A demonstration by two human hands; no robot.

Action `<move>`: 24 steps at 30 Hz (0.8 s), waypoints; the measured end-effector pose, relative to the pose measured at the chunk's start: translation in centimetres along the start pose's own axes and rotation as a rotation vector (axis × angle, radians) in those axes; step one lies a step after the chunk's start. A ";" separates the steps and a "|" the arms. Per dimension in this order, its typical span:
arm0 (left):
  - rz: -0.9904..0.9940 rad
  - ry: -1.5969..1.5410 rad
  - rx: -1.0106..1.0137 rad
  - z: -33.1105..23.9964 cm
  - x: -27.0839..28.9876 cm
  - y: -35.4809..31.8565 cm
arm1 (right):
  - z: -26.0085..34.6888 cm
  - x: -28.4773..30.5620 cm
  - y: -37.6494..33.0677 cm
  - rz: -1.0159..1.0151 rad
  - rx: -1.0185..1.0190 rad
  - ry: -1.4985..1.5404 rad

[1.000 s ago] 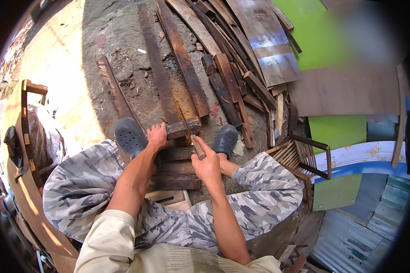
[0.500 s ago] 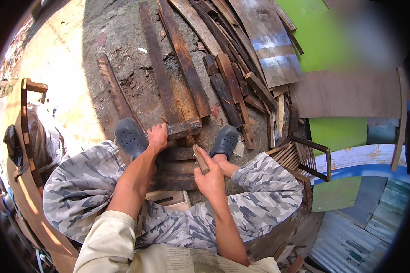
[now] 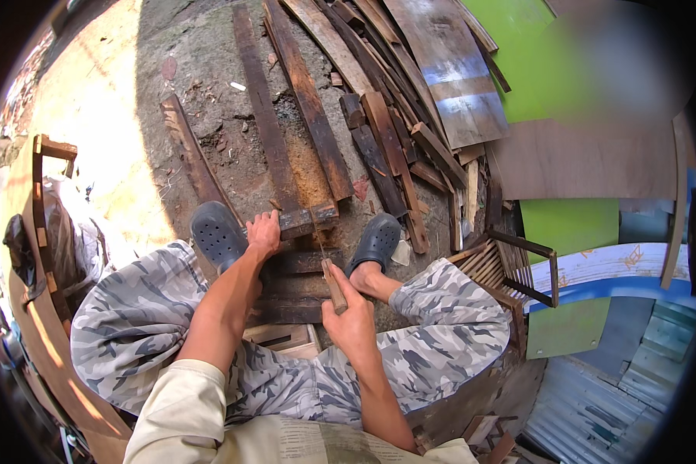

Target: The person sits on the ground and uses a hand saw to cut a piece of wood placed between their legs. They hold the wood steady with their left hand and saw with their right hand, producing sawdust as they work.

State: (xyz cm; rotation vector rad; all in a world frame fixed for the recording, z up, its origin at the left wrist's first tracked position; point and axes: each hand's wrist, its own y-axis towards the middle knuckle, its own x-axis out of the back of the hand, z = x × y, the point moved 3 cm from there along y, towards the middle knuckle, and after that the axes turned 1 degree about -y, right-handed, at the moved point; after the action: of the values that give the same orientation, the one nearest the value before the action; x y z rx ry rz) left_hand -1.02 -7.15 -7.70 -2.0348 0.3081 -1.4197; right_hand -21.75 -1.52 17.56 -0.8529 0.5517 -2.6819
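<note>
My left hand (image 3: 264, 233) grips the left end of a short dark wooden board (image 3: 298, 222), which lies crosswise between my feet. In my closed right hand (image 3: 351, 318) is the wooden handle of a handsaw (image 3: 335, 288). Its thin blade points away from me and crosses the board near its right end. Under and nearer than the board are more dark wood pieces (image 3: 290, 311). Light sawdust covers the ground just beyond the blade.
Long dark planks (image 3: 309, 100) stretch away ahead, with a pile of offcuts (image 3: 394, 155) to their right. My dark clogs (image 3: 222, 234) flank the board. A slatted wooden frame (image 3: 510, 271) and green panels (image 3: 568, 232) stand right; a curved wooden piece (image 3: 50, 325) is left.
My right hand has drawn the saw slightly toward me. My left hand stays on the board, and the whole view has shifted a little.
</note>
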 end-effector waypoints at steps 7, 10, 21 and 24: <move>0.027 0.001 0.008 -0.4 0.3 0.2 | -1.9 -2.2 6.4 -0.009 -0.085 -0.006; 0.004 0.004 0.026 0.4 -0.3 0.5 | -0.3 -0.2 0.1 -0.003 0.003 0.033; 0.071 0.017 0.030 -0.5 0.2 0.8 | -2.3 -2.2 3.9 -0.001 -0.075 0.045; 0.037 -0.018 0.047 0.6 -0.5 0.9 | 1.0 0.7 -1.2 0.068 -0.097 0.019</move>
State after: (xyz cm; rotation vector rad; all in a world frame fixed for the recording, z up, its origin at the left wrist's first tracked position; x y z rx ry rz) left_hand -0.54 -7.40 -8.80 -1.9926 0.3005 -1.3730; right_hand -21.84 -1.01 19.17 -0.8190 0.7069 -2.6232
